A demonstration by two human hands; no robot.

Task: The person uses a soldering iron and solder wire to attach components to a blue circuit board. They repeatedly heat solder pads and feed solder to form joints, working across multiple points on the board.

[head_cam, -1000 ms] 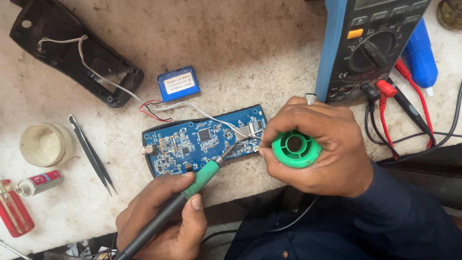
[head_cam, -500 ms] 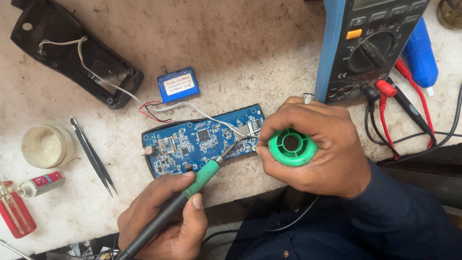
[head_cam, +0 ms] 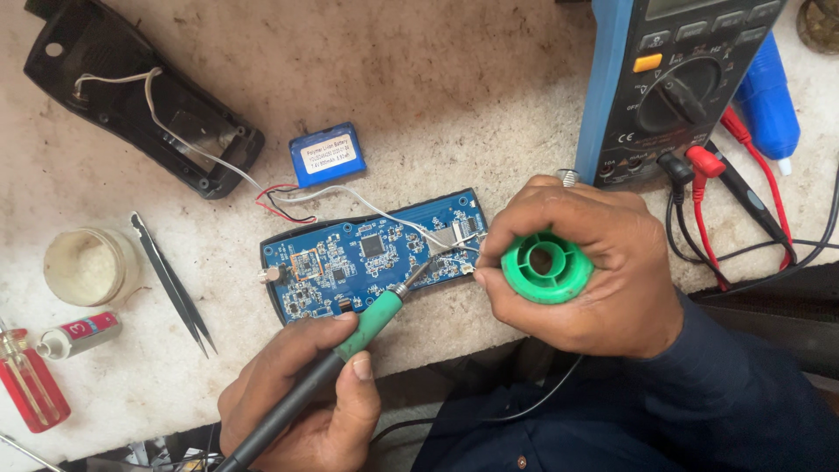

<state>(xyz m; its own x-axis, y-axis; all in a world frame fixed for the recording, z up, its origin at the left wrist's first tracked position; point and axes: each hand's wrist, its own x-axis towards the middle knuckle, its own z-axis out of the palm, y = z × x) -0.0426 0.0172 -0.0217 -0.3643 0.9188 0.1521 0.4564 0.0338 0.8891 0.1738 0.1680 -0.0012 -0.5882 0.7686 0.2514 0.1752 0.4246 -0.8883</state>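
Observation:
A blue circuit board (head_cam: 350, 258) lies in a black shell at the middle of the bench. My left hand (head_cam: 301, 402) grips a soldering iron (head_cam: 367, 319) with a green collar, its tip resting on the board's right part. My right hand (head_cam: 581, 267) holds a green solder spool (head_cam: 546, 267) just right of the board, fingers pinched near the iron's tip. White, red and black wires run from the board to a small blue battery pack (head_cam: 327, 155).
A black back cover (head_cam: 131, 105) lies at the far left. A blue multimeter (head_cam: 673, 79) with red and black leads stands at the right. Tweezers (head_cam: 172, 284), a round flux tin (head_cam: 87, 267), a small tube (head_cam: 77, 336) and a red screwdriver (head_cam: 33, 385) lie at the left.
Both hands have stayed on the board's right part. The iron's tip and the spool have shifted only slightly.

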